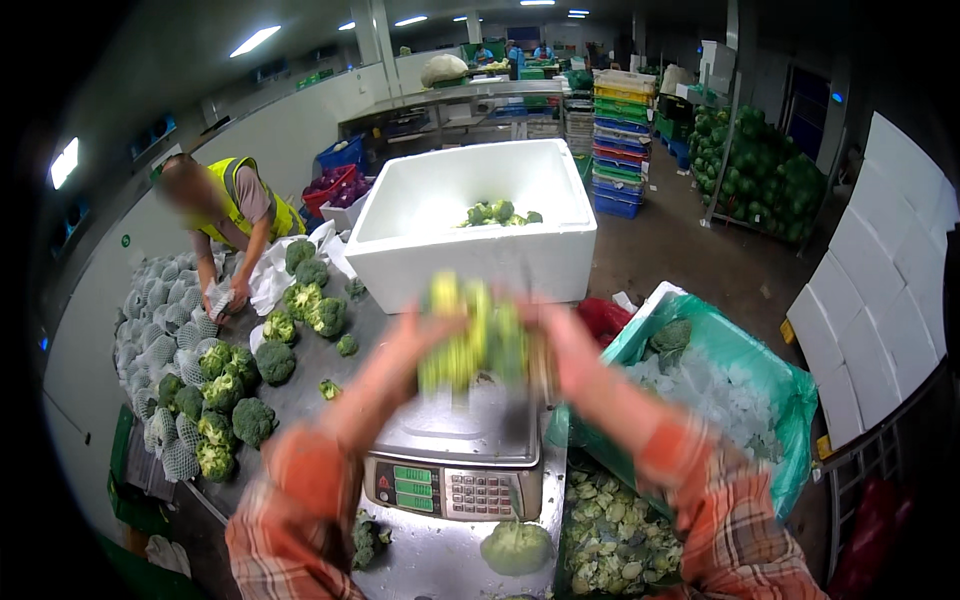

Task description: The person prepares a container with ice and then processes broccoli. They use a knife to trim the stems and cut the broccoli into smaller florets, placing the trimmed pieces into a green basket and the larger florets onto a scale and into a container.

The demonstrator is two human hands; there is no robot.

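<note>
Between both hands, above the steel pan of a weighing scale [450, 435], is a bunch of broccoli [468, 345], smeared by motion with pale stalks showing. My left hand [425, 338] grips it from the left. My right hand [550, 330] presses on it from the right, its fingers blurred. Just behind stands a large white foam box [470, 262] with a few broccoli heads [497, 213] inside. In front of the scale, a pale green broccoli piece [516, 548] lies on the steel surface, and a darker broccoli head [368, 540] sits to its left.
Loose broccoli heads [310, 310] and net-wrapped ones [170, 330] cover the left table, where a co-worker [235, 205] in a yellow vest handles netting. On the right are a green-lined box of ice [715, 395], a container of trimmed pieces [620, 535] and white foam boxes [870, 280].
</note>
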